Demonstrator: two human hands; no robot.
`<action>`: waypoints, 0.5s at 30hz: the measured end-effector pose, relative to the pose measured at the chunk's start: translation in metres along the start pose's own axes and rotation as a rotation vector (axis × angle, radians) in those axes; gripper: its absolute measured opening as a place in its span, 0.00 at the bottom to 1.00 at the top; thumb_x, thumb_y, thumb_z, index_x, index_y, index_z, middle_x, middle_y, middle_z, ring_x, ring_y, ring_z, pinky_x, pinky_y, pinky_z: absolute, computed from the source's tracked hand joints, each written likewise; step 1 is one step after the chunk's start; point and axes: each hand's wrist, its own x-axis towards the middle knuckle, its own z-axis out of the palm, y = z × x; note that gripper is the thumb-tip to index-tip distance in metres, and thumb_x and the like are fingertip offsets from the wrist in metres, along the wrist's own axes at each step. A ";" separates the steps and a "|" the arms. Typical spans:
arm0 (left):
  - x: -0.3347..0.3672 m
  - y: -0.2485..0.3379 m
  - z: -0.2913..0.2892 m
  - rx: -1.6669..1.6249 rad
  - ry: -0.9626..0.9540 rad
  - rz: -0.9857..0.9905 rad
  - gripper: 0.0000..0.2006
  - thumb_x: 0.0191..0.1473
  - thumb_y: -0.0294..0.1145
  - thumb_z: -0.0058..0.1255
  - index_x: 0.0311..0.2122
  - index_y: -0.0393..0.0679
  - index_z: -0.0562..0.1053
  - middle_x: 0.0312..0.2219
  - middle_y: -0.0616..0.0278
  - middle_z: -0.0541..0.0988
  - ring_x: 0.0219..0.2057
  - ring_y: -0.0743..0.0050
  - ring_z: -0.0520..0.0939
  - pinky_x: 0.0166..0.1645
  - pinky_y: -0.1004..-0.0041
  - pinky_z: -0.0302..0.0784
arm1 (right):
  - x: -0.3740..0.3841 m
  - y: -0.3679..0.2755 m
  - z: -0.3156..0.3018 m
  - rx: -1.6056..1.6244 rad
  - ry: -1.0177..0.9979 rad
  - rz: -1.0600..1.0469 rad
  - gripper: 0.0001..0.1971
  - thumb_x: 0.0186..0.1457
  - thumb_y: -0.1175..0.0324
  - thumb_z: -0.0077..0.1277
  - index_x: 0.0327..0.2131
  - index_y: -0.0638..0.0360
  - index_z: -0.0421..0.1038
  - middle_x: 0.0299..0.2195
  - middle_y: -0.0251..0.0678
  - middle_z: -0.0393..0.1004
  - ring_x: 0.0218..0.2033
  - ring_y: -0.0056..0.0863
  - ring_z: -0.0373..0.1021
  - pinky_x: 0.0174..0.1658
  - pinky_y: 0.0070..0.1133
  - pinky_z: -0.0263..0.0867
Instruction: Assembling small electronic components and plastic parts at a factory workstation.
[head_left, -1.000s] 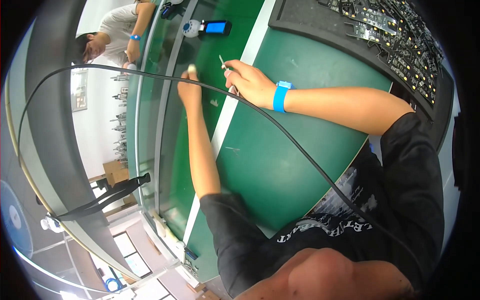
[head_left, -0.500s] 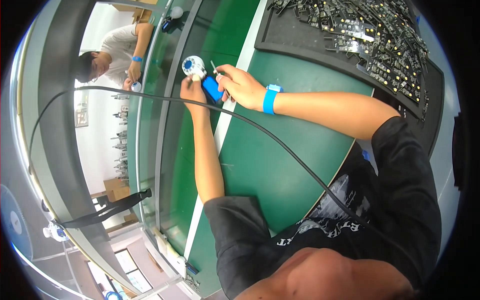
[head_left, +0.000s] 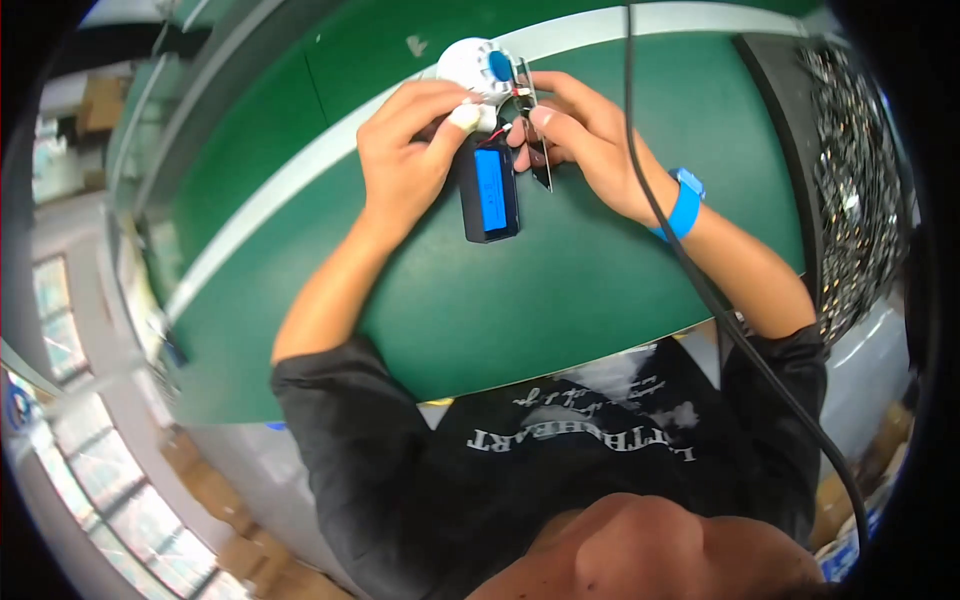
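My left hand [head_left: 405,145] is closed around the white neck of a device with a round white head [head_left: 465,62] and a blue centre. The device's black housing [head_left: 472,215] extends from the neck toward me, with a blue battery [head_left: 490,190] in it. Thin wires, one red, run near the neck by my fingertips. My right hand [head_left: 590,140] pinches a narrow circuit board [head_left: 543,172], held on edge just right of the head and housing. Fingers hide part of the board and the wire ends.
Beneath my hands lies a green table [head_left: 480,320]. At the right stands a black tray [head_left: 775,110] filled with many small circuit boards [head_left: 850,180]. A black cable [head_left: 700,290] hangs across the view, passing over my right wrist with its blue band [head_left: 684,205].
The view has turned, so the table now runs across it and the person opposite is out of sight. The housing now points toward me, and the board stands alongside the head.
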 end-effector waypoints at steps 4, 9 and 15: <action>-0.003 0.002 -0.001 -0.122 -0.040 0.119 0.06 0.54 0.21 0.59 0.38 0.38 0.82 0.36 0.57 0.84 0.36 0.73 0.84 0.37 0.76 0.80 | -0.003 0.007 0.010 -0.096 0.031 -0.010 0.21 0.69 0.66 0.39 0.61 0.65 0.59 0.42 0.41 0.75 0.38 0.28 0.75 0.44 0.24 0.72; -0.014 0.012 0.000 -0.243 -0.131 -0.089 0.08 0.55 0.20 0.57 0.41 0.35 0.82 0.36 0.58 0.84 0.37 0.72 0.84 0.45 0.75 0.79 | -0.005 0.007 0.011 -0.122 0.052 0.016 0.22 0.69 0.67 0.38 0.63 0.64 0.57 0.43 0.41 0.75 0.38 0.28 0.75 0.43 0.23 0.72; -0.018 0.016 0.003 -0.234 -0.055 -0.089 0.07 0.53 0.21 0.60 0.39 0.36 0.82 0.36 0.59 0.85 0.35 0.75 0.83 0.41 0.77 0.79 | -0.014 -0.003 0.010 -0.346 0.043 -0.137 0.25 0.68 0.69 0.38 0.67 0.61 0.55 0.39 0.39 0.75 0.31 0.22 0.71 0.38 0.21 0.69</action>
